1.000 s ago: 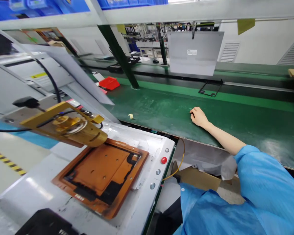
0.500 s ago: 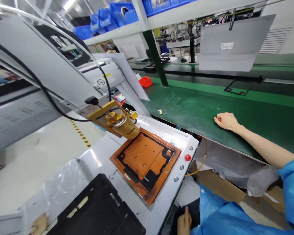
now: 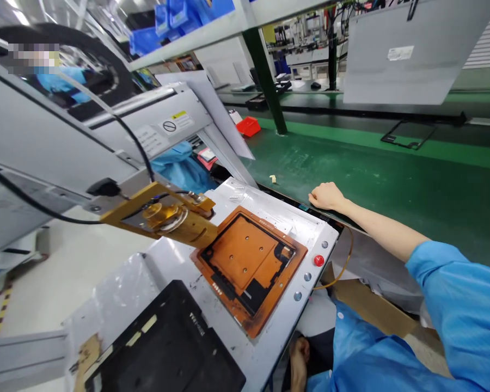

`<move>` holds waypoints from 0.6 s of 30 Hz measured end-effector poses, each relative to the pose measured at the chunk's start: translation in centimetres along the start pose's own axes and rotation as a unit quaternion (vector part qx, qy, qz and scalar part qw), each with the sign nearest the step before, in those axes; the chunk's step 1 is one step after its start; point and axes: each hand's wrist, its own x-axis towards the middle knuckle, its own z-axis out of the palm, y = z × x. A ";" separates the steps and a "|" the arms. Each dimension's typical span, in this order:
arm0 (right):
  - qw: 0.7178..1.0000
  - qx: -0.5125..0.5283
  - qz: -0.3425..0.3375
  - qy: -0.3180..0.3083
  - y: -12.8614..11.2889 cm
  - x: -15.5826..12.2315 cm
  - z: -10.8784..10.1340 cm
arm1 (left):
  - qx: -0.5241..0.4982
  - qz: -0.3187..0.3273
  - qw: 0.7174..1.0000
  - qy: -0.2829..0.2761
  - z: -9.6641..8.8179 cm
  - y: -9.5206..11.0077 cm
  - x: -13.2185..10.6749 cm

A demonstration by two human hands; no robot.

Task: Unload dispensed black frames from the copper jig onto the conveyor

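Observation:
My right hand (image 3: 328, 196) is closed in a loose fist over the near edge of the green bench, and nothing shows in it. A small pale yellow scrap (image 3: 273, 178) lies to its left on the bench. My left hand (image 3: 300, 359) is low beside my lap, past the machine's front edge, its fingers curled and partly in shadow; I see nothing in it. Nearest to both is the white machine bed with its red button (image 3: 319, 261). On that bed sits an orange-brown fixture plate (image 3: 245, 250) with a thin black frame (image 3: 255, 291) in it, touched by neither hand.
A brass-coloured cylindrical head (image 3: 183, 223) hangs over the fixture's left side. A black panel (image 3: 167, 343) lies at the front left. Across the bench are another black frame (image 3: 408, 134) and a red bin (image 3: 249, 126). Another person's blue garment (image 3: 183, 166) shows behind the machine.
My right fist has moved left along the bench toward the machine. My left hand has shifted slightly, its fingers now more curled. The view has turned a little; the fixture appears unchanged.

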 end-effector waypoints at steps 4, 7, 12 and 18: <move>1.000 0.016 -0.001 0.000 0.4 0.0 0.1 | -0.026 0.007 0.999 -0.036 -0.2 0.1 -0.2; 1.000 0.018 -0.002 -0.001 0.5 -0.2 0.0 | -0.032 0.009 0.999 -0.028 -0.1 0.2 -0.2; 1.000 0.013 -0.003 -0.001 0.3 -0.2 0.0 | -0.047 -0.009 0.999 -0.011 0.4 0.7 0.1; 1.000 0.011 -0.001 0.001 0.5 0.0 0.3 | -0.074 -0.037 0.997 -0.009 0.9 1.1 0.3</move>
